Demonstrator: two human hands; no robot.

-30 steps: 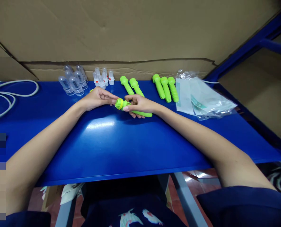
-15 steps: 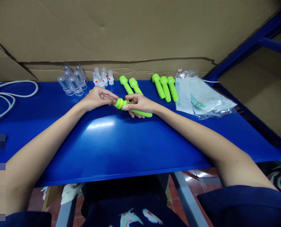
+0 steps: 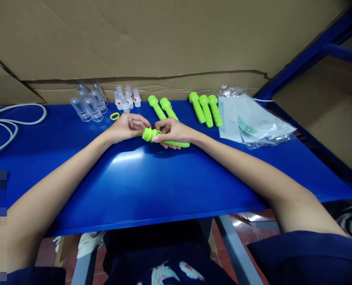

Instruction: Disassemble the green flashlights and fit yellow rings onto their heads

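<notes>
My right hand (image 3: 171, 130) is closed around a lime-green plastic torch body (image 3: 176, 143) that lies across the blue table (image 3: 140, 178), its head pointing left. My left hand (image 3: 127, 127) is closed with its fingertips pinched on the ringed green head (image 3: 148, 134) of that same torch body. A small yellow ring (image 3: 114, 116) lies on the table just behind my left hand.
Along the cardboard back wall stand clear plastic caps (image 3: 87, 105), small white parts with red dots (image 3: 125, 98), two green torch bodies (image 3: 162, 107) and three more (image 3: 205, 109). Clear plastic bags (image 3: 250, 120) lie at the right. White cables (image 3: 4, 122) curl at the left.
My left hand has curled in closer onto the torch head, and moved off the yellow ring, which now shows behind it. The right hand has hardly moved.
</notes>
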